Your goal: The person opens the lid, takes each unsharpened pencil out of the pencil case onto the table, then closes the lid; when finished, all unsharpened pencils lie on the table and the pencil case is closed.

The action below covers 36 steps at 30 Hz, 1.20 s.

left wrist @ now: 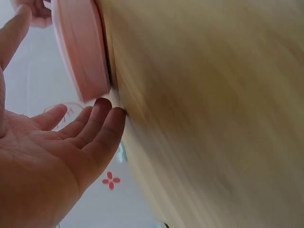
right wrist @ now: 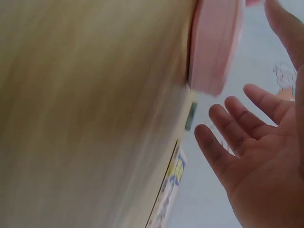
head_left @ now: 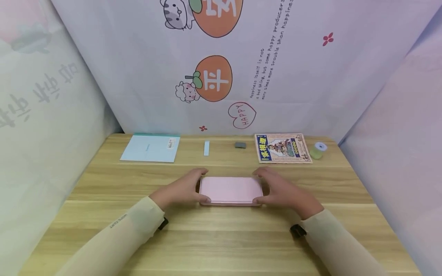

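Case (head_left: 230,189), pink, apparently closed, lies flat mid-scene on table (head_left: 228,237); left hand (head_left: 183,188) and right hand (head_left: 281,189) in place at its left and right ends, fingers loosely spread, grip not yet made.

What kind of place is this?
Probably a little indoor desk nook: there's a wooden table, a white backdrop printed with cartoons behind it, and a pale blue notebook on top.

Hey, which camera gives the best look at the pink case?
The head view. The pink case shows almost whole there, its top facing the camera, between the left hand and right hand. Each wrist view shows only part of it, cut off by the picture's top edge.
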Tool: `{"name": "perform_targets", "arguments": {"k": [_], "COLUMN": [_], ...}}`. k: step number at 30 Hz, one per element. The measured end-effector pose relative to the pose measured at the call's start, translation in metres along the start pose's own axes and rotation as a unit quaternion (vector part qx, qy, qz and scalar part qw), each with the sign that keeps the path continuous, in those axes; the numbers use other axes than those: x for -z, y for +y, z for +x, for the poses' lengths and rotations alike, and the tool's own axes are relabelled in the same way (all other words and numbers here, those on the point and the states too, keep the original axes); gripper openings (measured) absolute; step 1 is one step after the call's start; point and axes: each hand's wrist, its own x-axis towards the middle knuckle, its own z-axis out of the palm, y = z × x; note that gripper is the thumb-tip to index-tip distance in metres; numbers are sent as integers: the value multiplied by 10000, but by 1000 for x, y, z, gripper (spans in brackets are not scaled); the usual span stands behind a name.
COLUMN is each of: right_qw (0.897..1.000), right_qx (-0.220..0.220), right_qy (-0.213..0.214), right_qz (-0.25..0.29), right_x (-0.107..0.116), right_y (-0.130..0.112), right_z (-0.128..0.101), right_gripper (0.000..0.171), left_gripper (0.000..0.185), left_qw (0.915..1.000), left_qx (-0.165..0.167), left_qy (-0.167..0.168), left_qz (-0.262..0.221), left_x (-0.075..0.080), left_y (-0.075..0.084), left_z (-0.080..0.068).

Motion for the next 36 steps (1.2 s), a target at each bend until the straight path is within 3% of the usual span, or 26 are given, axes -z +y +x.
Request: {"name": "perform_targets", "arguments": {"k": [4, 10, 36], "right_qw": [9997, 9995, 9972], "right_qx": [14, 26, -241], "right_qy": [-240, -280, -560], "right_qz": [-48, -158, -442], "right_x": [-5, -6, -13], "right_y": [-5, -8, -9], "right_z": [5, 7, 13], "right_gripper": [90, 89, 87], "left_gripper": [110, 113, 98], "left_qw": [9997, 9987, 9923], "left_qx": [-95, -285, -304], "left_qy": [-97, -81, 112], "left_qz": [205, 410, 1194], "left_x": [-3, -8, -15], "left_y": [6, 3, 12], "left_z": [4, 8, 10]}}
